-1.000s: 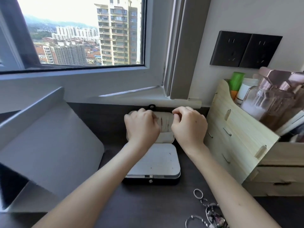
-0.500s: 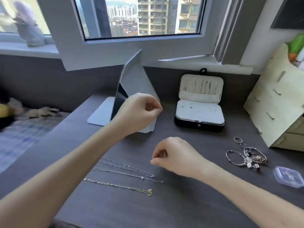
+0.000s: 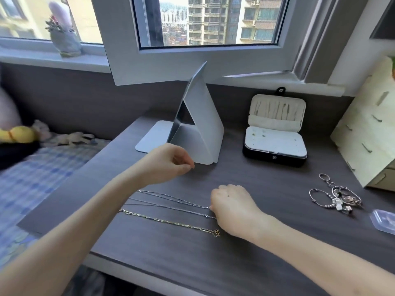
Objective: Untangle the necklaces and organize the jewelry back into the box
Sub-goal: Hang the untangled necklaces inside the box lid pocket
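Three necklaces are lying side by side on the dark grey wood-grain desk (image 3: 192,263), their long axes running left to right and slanting slightly nearer at the right: a far thin silver chain (image 3: 171,198), a middle thin silver chain (image 3: 192,212), and a near gold link chain (image 3: 171,222) with its small pendant pointing right. The right hand (image 3: 230,206) is curling down onto the far chain's right end; the hand is hiding the grip, so I cannot tell whether it is pinching. The left hand (image 3: 168,163) is hovering above the chains, narrowly curled, thumb against forefinger, showing nothing held. The open black jewellery box with cream lining (image 3: 274,160) is standing far right, well apart. Bare desk is lying between the chains and the near edge.
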Demonstrator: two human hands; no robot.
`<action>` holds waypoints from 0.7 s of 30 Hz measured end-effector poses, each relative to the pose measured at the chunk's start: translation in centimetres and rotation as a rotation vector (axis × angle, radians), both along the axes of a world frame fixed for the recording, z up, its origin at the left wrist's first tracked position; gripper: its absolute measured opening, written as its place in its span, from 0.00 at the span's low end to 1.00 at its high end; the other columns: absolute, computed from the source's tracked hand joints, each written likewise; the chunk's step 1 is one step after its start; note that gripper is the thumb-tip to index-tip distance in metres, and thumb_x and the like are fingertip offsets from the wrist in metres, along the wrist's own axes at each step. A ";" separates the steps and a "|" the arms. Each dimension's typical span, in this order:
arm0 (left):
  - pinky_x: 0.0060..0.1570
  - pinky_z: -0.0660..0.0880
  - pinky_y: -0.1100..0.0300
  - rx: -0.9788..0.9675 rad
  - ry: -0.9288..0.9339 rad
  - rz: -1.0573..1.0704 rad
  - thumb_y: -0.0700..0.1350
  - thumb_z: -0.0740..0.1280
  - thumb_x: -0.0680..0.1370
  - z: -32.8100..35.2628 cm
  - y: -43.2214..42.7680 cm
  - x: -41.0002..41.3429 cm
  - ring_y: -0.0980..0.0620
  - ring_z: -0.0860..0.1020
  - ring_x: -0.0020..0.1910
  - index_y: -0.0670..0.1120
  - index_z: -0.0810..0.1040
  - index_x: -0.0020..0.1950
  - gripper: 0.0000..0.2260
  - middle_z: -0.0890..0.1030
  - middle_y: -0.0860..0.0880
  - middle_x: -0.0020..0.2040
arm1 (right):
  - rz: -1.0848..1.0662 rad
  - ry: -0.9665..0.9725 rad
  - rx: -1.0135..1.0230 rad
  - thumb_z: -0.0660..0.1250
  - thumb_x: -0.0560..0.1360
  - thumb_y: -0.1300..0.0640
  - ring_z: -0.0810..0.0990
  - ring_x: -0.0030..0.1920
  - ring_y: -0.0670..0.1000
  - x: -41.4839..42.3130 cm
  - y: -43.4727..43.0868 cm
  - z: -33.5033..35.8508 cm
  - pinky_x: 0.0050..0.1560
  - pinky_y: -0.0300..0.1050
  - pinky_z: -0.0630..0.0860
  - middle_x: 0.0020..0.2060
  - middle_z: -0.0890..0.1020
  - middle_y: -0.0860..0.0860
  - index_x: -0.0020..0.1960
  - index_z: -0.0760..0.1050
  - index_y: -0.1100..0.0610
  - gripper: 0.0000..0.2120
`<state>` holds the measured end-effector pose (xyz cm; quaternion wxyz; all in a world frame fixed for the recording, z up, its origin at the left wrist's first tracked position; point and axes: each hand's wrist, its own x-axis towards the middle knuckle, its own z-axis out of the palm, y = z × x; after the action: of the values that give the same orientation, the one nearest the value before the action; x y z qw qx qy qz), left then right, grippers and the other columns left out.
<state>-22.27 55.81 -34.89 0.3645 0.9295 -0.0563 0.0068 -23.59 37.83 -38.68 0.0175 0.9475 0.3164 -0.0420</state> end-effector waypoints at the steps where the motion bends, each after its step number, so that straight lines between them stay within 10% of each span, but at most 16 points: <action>1: 0.35 0.69 0.74 0.009 0.012 -0.026 0.38 0.68 0.75 -0.2 0.0 0.0 0.65 0.74 0.32 0.46 0.82 0.43 0.05 0.81 0.55 0.38 | 0.018 -0.032 -0.031 0.59 0.79 0.60 0.74 0.57 0.58 0.0 0.0 -0.1 0.45 0.45 0.60 0.56 0.76 0.57 0.57 0.71 0.60 0.09; 8: 0.37 0.68 0.74 0.132 0.124 -0.260 0.44 0.69 0.76 -2.1 -1.9 0.1 0.60 0.77 0.41 0.48 0.83 0.49 0.05 0.82 0.52 0.45 | -0.053 0.179 0.273 0.57 0.80 0.56 0.71 0.53 0.52 1.0 -1.7 1.4 0.52 0.44 0.66 0.51 0.75 0.53 0.50 0.70 0.55 0.04; 14: 0.38 0.68 0.73 -0.158 0.223 -0.350 0.47 0.70 0.75 -1.7 -3.0 0.3 0.65 0.75 0.35 0.49 0.83 0.46 0.03 0.81 0.58 0.37 | -0.097 0.380 0.437 0.59 0.80 0.55 0.68 0.35 0.42 2.2 -3.4 4.1 0.34 0.35 0.64 0.37 0.72 0.43 0.39 0.66 0.48 0.11; 18: 0.46 0.71 0.67 -0.299 0.215 -0.355 0.47 0.69 0.75 -0.6 -3.4 0.4 0.60 0.77 0.41 0.45 0.82 0.45 0.07 0.82 0.53 0.40 | -0.153 0.481 0.662 0.60 0.79 0.58 0.79 0.44 0.51 2.7 -4.1 5.3 0.48 0.49 0.76 0.41 0.81 0.50 0.43 0.71 0.55 0.06; 21: 0.46 0.73 0.65 -0.515 0.154 -0.314 0.43 0.67 0.76 0.7 -4.1 0.5 0.56 0.77 0.40 0.42 0.80 0.43 0.05 0.81 0.50 0.39 | -0.151 0.598 0.966 0.59 0.79 0.64 0.80 0.40 0.45 3.0 -4.5 5.9 0.47 0.39 0.78 0.40 0.81 0.53 0.46 0.71 0.63 0.04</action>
<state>-21.75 51.67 -34.21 0.5879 0.7843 -0.1676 -0.1060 -20.62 33.31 -32.75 -0.5109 0.8148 0.2224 -0.1601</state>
